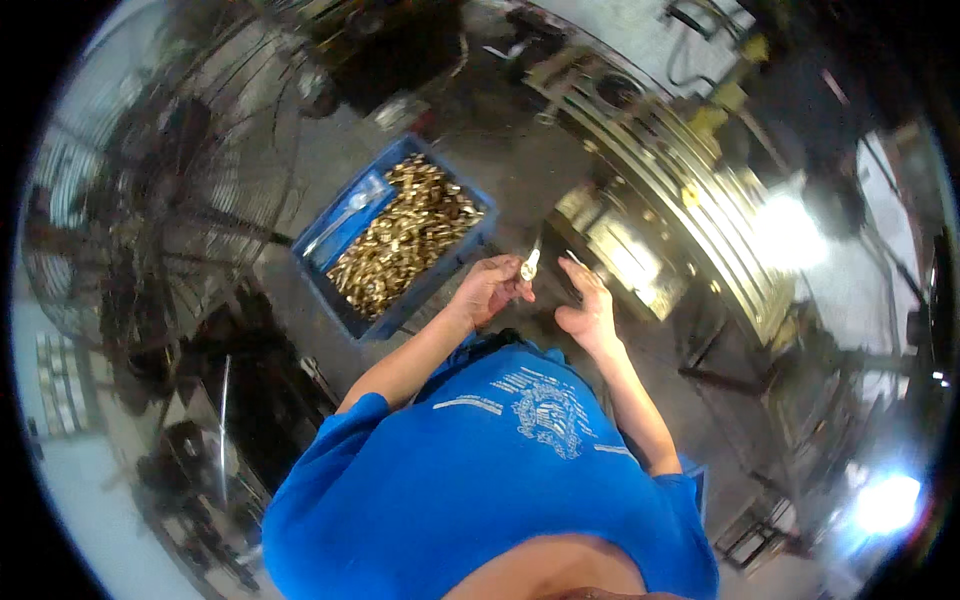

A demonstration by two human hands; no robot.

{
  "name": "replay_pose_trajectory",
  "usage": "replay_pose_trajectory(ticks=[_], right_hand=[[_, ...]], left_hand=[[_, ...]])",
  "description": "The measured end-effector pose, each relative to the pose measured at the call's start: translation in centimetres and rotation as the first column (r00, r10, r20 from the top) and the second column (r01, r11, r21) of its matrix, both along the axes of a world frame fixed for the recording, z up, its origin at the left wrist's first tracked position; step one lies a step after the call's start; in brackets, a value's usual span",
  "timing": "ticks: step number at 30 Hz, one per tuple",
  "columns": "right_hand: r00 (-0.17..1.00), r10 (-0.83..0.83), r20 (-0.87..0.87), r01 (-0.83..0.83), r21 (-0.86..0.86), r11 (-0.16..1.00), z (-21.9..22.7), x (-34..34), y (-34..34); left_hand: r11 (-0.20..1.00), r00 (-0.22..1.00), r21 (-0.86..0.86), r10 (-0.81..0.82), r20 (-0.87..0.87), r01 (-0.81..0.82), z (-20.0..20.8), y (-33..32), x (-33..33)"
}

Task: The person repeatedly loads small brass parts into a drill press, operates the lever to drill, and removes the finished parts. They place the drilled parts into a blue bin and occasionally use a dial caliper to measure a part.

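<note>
My left hand (488,290) is closed, pinching a small shiny metal part (529,266) that has a rounded end and a thin stem pointing away from me. Just to the right, my right hand (590,308) has its fingers stretched forward and its thumb apart from them. A small bright sliver shows at its fingertips; whether it is held there I cannot make out. Left of and beyond my left hand stands a blue plastic crate (362,328), heaped with many small brass-coloured metal parts (405,238).
A metal machine bed with long grooves (690,190) lies ahead on the right, a bright block (625,255) at its near side. A large caged fan (170,190) stands at left. Inside the crate, a clear item (350,212) lies along the left side. Dark machinery fills the edges.
</note>
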State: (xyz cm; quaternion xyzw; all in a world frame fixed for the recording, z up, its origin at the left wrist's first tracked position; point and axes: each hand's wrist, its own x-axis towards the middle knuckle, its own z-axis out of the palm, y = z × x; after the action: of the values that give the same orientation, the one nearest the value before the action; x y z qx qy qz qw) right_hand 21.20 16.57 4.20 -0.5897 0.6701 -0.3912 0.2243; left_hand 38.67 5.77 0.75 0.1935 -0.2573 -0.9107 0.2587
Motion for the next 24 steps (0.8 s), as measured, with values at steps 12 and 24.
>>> replay_pose_trajectory(ticks=[12, 24], right_hand=[[0.567, 0.178, 0.804, -0.595, 0.250, 0.764, -4.6, 21.3, -21.6], [0.901, 0.434, 0.000, -0.427, 0.173, 0.887, -10.7, 30.4, -28.7]], left_hand=[[0.920, 0.917, -0.033, 0.391, 0.080, -0.390, 1.7, -3.5, 22.8], [0.670, 0.659, 0.087, 0.685, 0.310, -0.737, -0.1, 1.0, 30.7]])
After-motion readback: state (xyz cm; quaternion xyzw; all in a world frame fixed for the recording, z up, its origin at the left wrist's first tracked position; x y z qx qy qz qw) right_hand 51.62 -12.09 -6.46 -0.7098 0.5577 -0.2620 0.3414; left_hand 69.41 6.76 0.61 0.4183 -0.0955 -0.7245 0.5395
